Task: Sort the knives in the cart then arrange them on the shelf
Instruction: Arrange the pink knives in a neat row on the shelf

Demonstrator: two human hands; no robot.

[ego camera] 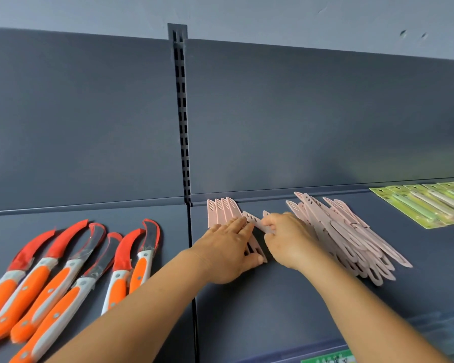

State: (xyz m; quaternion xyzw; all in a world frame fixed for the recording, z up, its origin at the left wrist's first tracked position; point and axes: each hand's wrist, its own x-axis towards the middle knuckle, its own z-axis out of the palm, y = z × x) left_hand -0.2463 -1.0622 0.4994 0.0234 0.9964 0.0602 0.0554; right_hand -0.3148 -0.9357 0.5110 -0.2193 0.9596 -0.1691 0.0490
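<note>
On the dark grey shelf (247, 310) a short row of pink sheathed knives (222, 209) lies side by side near the back. My left hand (228, 251) rests flat on that row, fingers straight, thumb at the handle ends. My right hand (286, 237) pinches one pink knife (254, 220) just right of the row. A loose heap of pink knives (346, 231) lies to the right of my right hand. Several curved knives with orange handles (63, 273) lie in a row on the left shelf section.
Green carded packs of knives (427, 205) overlap at the far right of the shelf. A slotted upright (181, 113) splits the grey back panel. A green price label (328, 358) sits on the shelf's front edge. The cart is out of view.
</note>
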